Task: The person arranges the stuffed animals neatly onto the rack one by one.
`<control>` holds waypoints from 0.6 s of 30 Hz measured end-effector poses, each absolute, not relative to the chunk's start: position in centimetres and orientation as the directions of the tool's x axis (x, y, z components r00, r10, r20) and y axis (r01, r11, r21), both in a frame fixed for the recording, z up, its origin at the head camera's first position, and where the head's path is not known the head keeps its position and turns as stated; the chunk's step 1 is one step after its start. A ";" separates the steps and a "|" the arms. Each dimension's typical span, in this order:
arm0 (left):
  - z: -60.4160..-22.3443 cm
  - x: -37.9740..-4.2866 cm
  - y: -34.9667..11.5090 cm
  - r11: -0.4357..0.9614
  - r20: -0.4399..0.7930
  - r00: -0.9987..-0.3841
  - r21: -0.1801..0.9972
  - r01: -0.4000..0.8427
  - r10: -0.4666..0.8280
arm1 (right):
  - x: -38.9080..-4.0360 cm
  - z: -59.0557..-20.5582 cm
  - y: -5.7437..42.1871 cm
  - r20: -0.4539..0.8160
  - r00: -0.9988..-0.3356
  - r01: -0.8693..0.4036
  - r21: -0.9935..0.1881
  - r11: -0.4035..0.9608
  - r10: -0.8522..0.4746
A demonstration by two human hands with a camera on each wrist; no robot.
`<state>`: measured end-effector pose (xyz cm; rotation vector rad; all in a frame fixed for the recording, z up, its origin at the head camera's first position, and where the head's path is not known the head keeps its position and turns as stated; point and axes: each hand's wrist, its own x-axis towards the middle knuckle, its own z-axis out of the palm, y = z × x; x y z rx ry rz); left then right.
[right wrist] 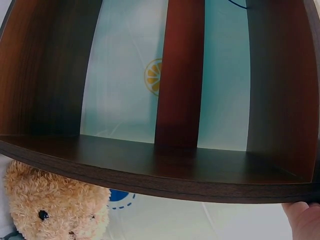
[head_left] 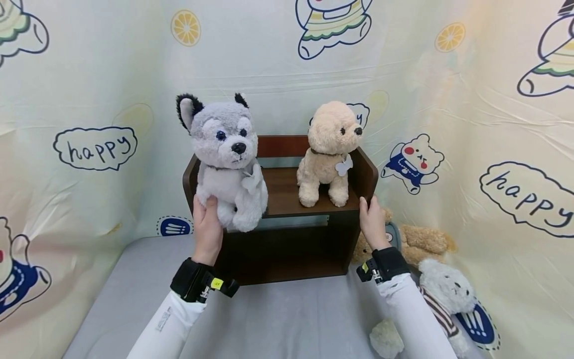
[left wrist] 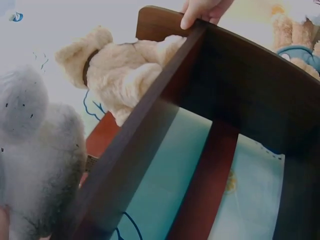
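Note:
In the head view a grey-and-white husky plush toy (head_left: 228, 144) sits at the left of a dark brown two-tier shelf (head_left: 282, 199), its feet overhanging the upper board's front edge. My left hand (head_left: 207, 232) grips the husky low on its side, at the leg. A cream puppy plush toy (head_left: 329, 149) with a collar and pale tag sits at the upper tier's right end. With my right hand (head_left: 372, 222) I hold the shelf's right side panel near the upper board; the left wrist view shows its thumb (left wrist: 189, 19) at the front corner. The lower tier holds nothing.
Right of the shelf, a brown teddy bear (head_left: 423, 239) lies on the grey surface (head_left: 278, 319). A white bear in a striped top (head_left: 448, 286) is nearer, with a pale fluffy thing (head_left: 386, 339) beside my right forearm. A printed curtain (head_left: 269, 75) hangs behind.

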<state>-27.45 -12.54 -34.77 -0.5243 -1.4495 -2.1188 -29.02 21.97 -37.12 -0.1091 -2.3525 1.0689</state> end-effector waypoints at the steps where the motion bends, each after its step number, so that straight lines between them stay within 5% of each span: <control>1: -34.8 -27.6 -12.5 -0.296 0.576 -0.792 0.735 0.610 -0.204 | -29.1 -37.1 22.0 0.448 -0.846 -0.147 -0.717 0.682 0.289; 18: -35.7 -29.3 -12.1 -0.231 0.475 -0.856 0.827 0.513 -0.203 | -29.0 -37.1 22.0 0.437 -0.850 -0.137 -0.721 0.679 0.293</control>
